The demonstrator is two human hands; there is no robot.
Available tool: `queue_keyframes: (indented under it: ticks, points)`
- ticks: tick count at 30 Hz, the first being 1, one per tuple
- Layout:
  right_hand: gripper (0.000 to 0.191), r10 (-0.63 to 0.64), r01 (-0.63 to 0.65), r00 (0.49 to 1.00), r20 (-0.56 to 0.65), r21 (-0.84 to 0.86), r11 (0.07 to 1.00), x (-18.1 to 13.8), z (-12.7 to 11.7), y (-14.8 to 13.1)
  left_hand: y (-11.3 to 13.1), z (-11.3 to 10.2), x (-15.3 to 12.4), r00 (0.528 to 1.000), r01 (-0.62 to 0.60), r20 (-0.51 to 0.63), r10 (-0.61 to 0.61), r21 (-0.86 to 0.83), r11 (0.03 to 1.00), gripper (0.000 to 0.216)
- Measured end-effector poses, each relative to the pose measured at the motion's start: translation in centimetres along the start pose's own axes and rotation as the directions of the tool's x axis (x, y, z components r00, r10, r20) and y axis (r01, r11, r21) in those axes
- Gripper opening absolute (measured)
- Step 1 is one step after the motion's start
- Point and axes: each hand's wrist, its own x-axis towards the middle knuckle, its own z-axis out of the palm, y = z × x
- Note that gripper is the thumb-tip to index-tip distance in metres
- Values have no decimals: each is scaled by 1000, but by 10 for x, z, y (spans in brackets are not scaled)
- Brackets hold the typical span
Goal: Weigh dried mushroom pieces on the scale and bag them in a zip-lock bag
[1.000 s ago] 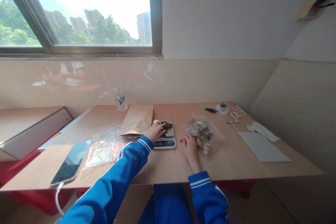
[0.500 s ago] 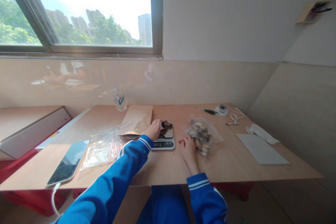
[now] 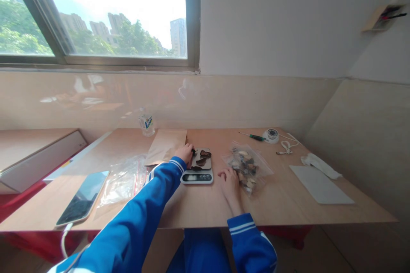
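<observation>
A small kitchen scale (image 3: 202, 178) lies in front of me, and several dark, shrivelled dried pieces (image 3: 201, 162) rest on its plate. My left hand (image 3: 185, 153) is over the plate's left side, its fingers closed at a small dark dried piece by the fingertips. My right hand (image 3: 229, 181) lies on the table to the right of the scale, fingers loosely spread and holding nothing. Its fingertips are beside a clear zip bag (image 3: 246, 164) of pale and dark dried pieces. Behind my left hand lies a brown paper pouch (image 3: 166, 145), its mouth toward me.
Left on the table are clear empty-looking zip bags (image 3: 121, 181) and a phone (image 3: 83, 198) with a white cable. A plastic bottle (image 3: 147, 124) stands at the back. To the right are a screwdriver (image 3: 256, 137), a dome camera (image 3: 271, 135), white paper (image 3: 320, 185) and a crumpled tissue (image 3: 321, 165).
My left hand has shifted slightly left and back over the scale, uncovering more dark pieces and the display. My right hand has stayed in place.
</observation>
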Motion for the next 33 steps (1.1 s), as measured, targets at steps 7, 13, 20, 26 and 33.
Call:
queue_keyframes:
  ticks: [7, 13, 20, 26, 33]
  points:
    - [29, 0, 0, 1000, 5, 26, 1000, 0, -1, -1, 21, -12, -4, 995, -97, -7, 97, -3, 995, 39]
    - [29, 17, -18, 1000, 24, 31, 999, 1, 0, 1, 47, -7, -5, 963, -266, 78, 260, 82, 961, 35]
    - [28, 12, -13, 1000, 29, 53, 999, 1, 5, 6, 34, -9, -13, 969, -246, -7, 248, 88, 965, 40]
    - [28, 10, -11, 1000, 15, 32, 999, 1, 6, 6, 23, -10, -30, 896, -444, 58, 441, 63, 894, 27]
    - [28, 1, 0, 1000, -3, 41, 999, 1, 6, 6, 20, -2, -42, 953, -283, -84, 292, 108, 953, 32]
